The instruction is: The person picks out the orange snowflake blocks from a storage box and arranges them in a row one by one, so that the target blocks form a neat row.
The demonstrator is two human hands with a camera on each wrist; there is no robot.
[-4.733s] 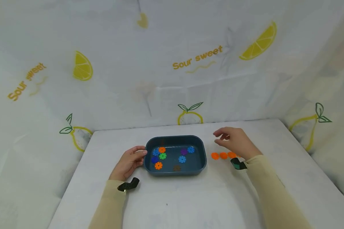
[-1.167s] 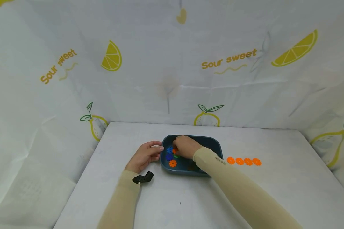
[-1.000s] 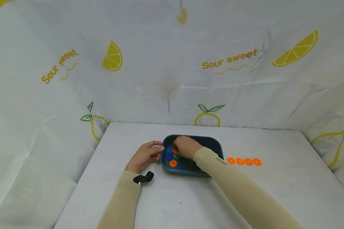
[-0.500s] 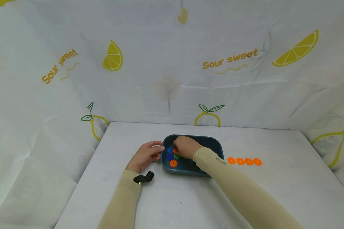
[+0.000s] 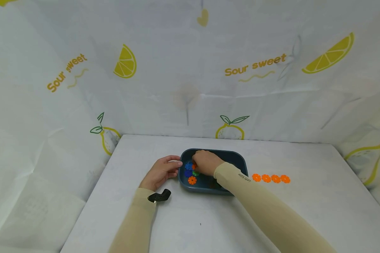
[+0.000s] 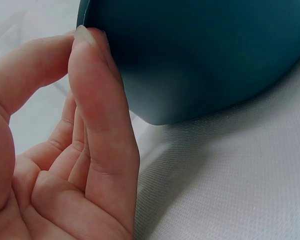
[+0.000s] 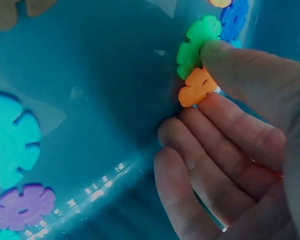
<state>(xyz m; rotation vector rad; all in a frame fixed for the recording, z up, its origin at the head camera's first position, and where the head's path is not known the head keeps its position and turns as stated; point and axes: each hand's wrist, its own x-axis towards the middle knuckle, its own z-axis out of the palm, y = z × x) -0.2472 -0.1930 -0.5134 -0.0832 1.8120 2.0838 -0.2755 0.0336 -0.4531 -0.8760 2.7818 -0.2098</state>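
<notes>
A dark blue tray [image 5: 206,190] holds several notched plastic snowflake discs. My left hand [image 5: 160,172] is at its left end; in the left wrist view, thumb and index finger pinch the tray's rim. My right hand [image 5: 206,162] reaches into the tray's left part. Seen from the right wrist, its thumb and index finger pinch an orange disc [image 7: 195,89]. A green disc [image 7: 192,50] lies right against it, partly under the thumb. Blue discs [image 5: 188,166] and another orange disc [image 5: 192,180] lie close by. My right hand and sleeve cover much of the tray's inside.
On the white table [image 5: 240,225], a row of several orange snowflake discs [image 5: 266,178] lies right of the tray. Purple [image 7: 23,206], light blue [image 7: 10,142] and brown [image 7: 20,12] discs lie elsewhere inside the tray. A lemon-printed cloth [image 5: 164,77] hangs behind.
Since the oldest frame, my right hand has moved left from above the orange row into the tray, and the head view has shifted. During the last second both hands stay almost still.
</notes>
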